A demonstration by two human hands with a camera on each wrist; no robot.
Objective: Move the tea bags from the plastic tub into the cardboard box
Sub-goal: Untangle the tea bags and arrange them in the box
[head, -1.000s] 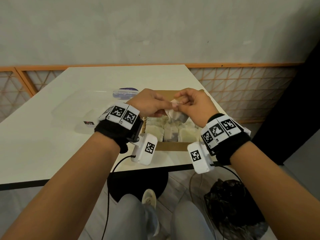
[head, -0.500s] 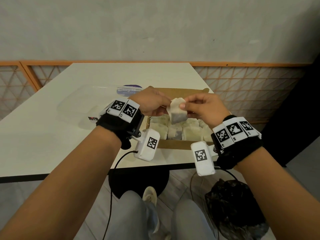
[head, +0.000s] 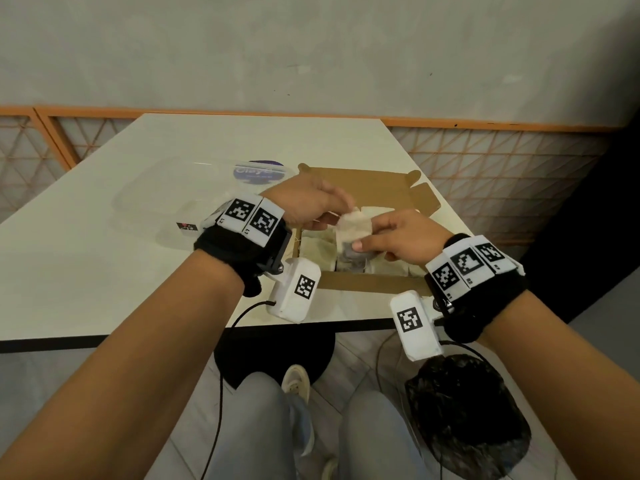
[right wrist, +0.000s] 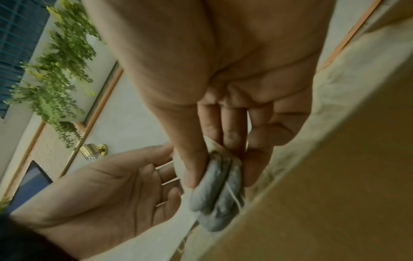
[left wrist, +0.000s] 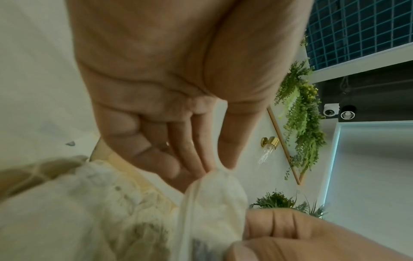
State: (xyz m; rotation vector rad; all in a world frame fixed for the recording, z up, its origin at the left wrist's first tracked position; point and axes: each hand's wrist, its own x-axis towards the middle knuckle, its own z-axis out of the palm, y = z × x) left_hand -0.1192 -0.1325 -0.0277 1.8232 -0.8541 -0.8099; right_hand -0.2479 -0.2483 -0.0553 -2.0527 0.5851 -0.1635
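One tea bag [head: 353, 226] hangs above the open cardboard box [head: 363, 284], held by both hands. My left hand [head: 341, 211] pinches its top edge between thumb and fingers [left wrist: 225, 159]. My right hand [head: 363, 244] pinches its lower part, where the dark tea fill [right wrist: 214, 199] bulges below my thumb. Several tea bags [head: 315, 247] lie packed in the box beneath. The clear plastic tub [head: 162, 199] stands left of the box, behind my left wrist; what it holds is hidden.
A lid with a blue label [head: 259, 172] lies behind the tub. The box's rear flap [head: 367, 181] stands open near the table's right edge [head: 419, 178]. A black bag [head: 464, 420] sits on the floor below.
The tea bag stays between both hands over the box. My right hand has shifted from the bag's top to lower on it, and the bag hangs slightly nearer the box.
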